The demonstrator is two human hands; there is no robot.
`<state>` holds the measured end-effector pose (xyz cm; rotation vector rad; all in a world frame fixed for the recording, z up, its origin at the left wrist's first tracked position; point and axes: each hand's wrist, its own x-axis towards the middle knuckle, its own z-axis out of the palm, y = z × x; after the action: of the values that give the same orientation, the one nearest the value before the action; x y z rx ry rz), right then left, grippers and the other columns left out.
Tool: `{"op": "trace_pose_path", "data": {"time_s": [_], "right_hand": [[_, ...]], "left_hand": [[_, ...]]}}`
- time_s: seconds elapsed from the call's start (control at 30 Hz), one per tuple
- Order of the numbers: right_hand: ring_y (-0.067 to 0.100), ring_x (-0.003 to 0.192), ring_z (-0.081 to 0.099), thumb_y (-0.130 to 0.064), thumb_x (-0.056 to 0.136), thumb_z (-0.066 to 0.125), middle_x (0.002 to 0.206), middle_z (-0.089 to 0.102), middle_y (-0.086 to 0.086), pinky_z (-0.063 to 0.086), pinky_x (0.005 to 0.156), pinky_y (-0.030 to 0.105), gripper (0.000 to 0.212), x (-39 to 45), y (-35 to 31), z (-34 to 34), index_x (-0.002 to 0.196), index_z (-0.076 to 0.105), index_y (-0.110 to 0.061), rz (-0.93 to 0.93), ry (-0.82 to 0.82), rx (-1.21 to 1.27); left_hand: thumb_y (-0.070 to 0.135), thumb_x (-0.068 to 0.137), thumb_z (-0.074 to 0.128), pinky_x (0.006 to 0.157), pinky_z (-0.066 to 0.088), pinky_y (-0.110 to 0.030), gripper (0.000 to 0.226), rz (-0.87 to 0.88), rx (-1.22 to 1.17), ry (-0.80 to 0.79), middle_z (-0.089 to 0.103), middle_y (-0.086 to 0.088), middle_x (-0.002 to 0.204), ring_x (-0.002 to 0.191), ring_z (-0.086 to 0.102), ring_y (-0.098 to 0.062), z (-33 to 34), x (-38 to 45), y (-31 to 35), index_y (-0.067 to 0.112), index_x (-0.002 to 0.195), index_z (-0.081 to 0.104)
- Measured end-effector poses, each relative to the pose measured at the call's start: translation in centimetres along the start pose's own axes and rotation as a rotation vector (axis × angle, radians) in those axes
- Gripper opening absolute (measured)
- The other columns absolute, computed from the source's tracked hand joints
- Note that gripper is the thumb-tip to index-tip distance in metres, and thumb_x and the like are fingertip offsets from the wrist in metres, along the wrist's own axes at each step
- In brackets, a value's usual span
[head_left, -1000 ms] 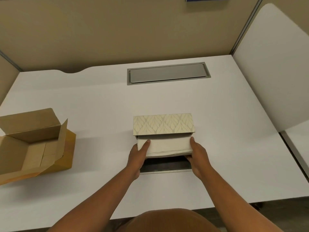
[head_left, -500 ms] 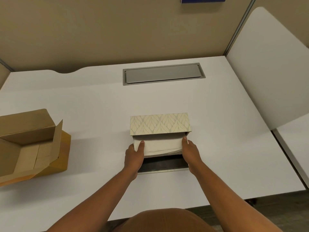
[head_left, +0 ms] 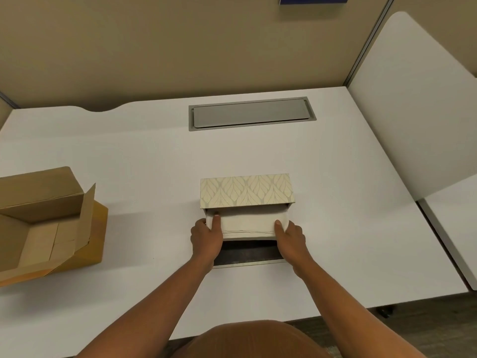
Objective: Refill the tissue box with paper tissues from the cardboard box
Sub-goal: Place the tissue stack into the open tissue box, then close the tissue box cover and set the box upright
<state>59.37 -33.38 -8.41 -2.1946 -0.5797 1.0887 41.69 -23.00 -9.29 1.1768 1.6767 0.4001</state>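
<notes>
A leaf-patterned tissue box [head_left: 246,191] lies on the white desk [head_left: 154,177] with its open side toward me, its dark flap [head_left: 247,251] lying flat in front. A white stack of paper tissues [head_left: 247,223] sits partly inside the opening. My left hand [head_left: 206,237] grips the stack's left end and my right hand [head_left: 290,236] grips its right end. The open cardboard box [head_left: 44,223] stands at the desk's left edge, tilted toward me, with pale tissue packs visible inside.
A grey cable hatch [head_left: 251,113] is set into the desk behind the tissue box. Beige partition walls close the back. A white panel [head_left: 413,112] rises on the right, with a second desk surface beyond it.
Both hands have pushed the tissue stack farther into the patterned box. The view has shifted slightly, and the cardboard box stays where it was.
</notes>
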Motion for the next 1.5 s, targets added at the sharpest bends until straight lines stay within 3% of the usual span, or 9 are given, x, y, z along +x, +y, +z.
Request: {"op": "trace_pose_path", "data": {"time_s": [0.1, 0.33, 0.53, 0.67, 0.77, 0.87, 1.07, 1.27, 1.5], "right_hand": [[0.025, 0.136, 0.036, -0.054, 0.1, 0.032, 0.153, 0.034, 0.005, 0.034, 0.107, 0.041, 0.061, 0.0, 0.1, -0.4, 0.151, 0.03, -0.021, 0.058, 0.032, 0.117], [0.013, 0.118, 0.051, -0.041, 0.102, 0.038, 0.143, 0.052, -0.001, 0.035, 0.105, 0.033, 0.046, -1.5, 0.6, -0.3, 0.139, 0.048, -0.016, 0.012, 0.072, 0.291], [0.019, 0.139, 0.038, -0.042, 0.101, 0.041, 0.154, 0.041, 0.0, 0.026, 0.106, 0.028, 0.052, -0.8, -0.5, -1.5, 0.148, 0.038, -0.018, -0.003, 0.176, 0.311], [0.014, 0.127, 0.049, -0.044, 0.097, 0.05, 0.145, 0.052, 0.003, 0.033, 0.102, 0.027, 0.053, 1.1, -3.8, -3.9, 0.142, 0.047, -0.015, -0.154, 0.229, 0.268], [0.018, 0.12, 0.055, -0.044, 0.095, 0.055, 0.134, 0.06, 0.004, 0.038, 0.094, 0.027, 0.052, 2.2, -6.1, -4.8, 0.137, 0.053, -0.013, -0.258, 0.204, 0.098], [0.026, 0.112, 0.061, -0.034, 0.094, 0.06, 0.122, 0.068, 0.007, 0.048, 0.093, 0.037, 0.039, 2.8, -7.2, -5.1, 0.126, 0.062, -0.01, -0.388, 0.181, -0.106], [0.024, 0.105, 0.064, -0.028, 0.091, 0.066, 0.122, 0.068, 0.008, 0.054, 0.09, 0.044, 0.04, 3.0, -6.8, -5.6, 0.126, 0.06, -0.01, -0.438, 0.173, -0.178], [0.021, 0.098, 0.066, -0.031, 0.089, 0.07, 0.12, 0.067, 0.005, 0.054, 0.081, 0.032, 0.043, 3.2, -5.9, -5.9, 0.125, 0.057, -0.012, -0.421, 0.153, -0.176], [0.01, 0.087, 0.066, -0.033, 0.085, 0.074, 0.102, 0.062, -0.015, 0.045, 0.068, 0.016, 0.035, 1.6, -4.1, -6.4, 0.112, 0.054, -0.023, -0.441, 0.109, -0.082]], "left_hand": [[0.058, 0.096, 0.045, 0.103, 0.047, -0.045, 0.064, -0.01, -0.055, 0.009, 0.05, -0.009, 0.14, 0.122, 0.051, -0.027, -0.4, 0.1, -0.1, 0.013, 0.14, 0.042], [0.065, 0.095, 0.034, 0.112, 0.037, -0.048, 0.071, 0.02, -0.042, -0.055, 0.04, -0.006, 0.152, 0.136, 0.041, -0.028, -0.4, -0.9, -0.8, 0.02, 0.15, 0.032], [0.049, 0.099, 0.046, 0.108, 0.041, -0.045, 0.059, 0.077, 0.05, 0.018, 0.039, -0.009, 0.152, 0.135, 0.041, -0.029, -0.7, -1.3, -0.7, 0.018, 0.148, 0.035], [0.035, 0.09, 0.067, 0.091, 0.043, -0.025, 0.036, 0.781, 0.307, 0.234, 0.049, 0.0, 0.129, 0.114, 0.043, -0.012, -2.5, -3.0, -1.8, 0.021, 0.12, 0.052], [0.022, 0.085, 0.076, 0.09, 0.053, -0.035, 0.031, 1.243, 0.647, 0.057, 0.056, -0.008, 0.126, 0.113, 0.049, -0.022, -2.9, -3.2, -2.6, 0.017, 0.113, 0.063], [0.012, 0.078, 0.081, 0.097, 0.052, -0.04, 0.054, 1.416, 0.911, -0.099, 0.056, -0.014, 0.137, 0.124, 0.05, -0.031, -1.6, -3.3, -2.4, 0.011, 0.126, 0.058], [0.002, 0.076, 0.078, 0.08, 0.055, -0.042, 0.056, 1.432, 1.031, -0.093, 0.061, -0.014, 0.127, 0.109, 0.058, -0.032, 0.0, -3.0, -0.6, 0.006, 0.127, 0.056], [0.007, 0.071, 0.086, 0.078, 0.058, -0.04, 0.059, 1.398, 1.034, -0.109, 0.064, -0.015, 0.12, 0.1, 0.062, -0.03, 0.4, -2.8, -0.2, 0.007, 0.124, 0.059], [0.004, 0.08, 0.076, 0.076, 0.055, -0.041, 0.05, 1.423, 0.998, -0.048, 0.062, -0.013, 0.12, 0.102, 0.058, -0.029, 0.7, -2.8, -1.1, 0.007, 0.125, 0.056]]}}
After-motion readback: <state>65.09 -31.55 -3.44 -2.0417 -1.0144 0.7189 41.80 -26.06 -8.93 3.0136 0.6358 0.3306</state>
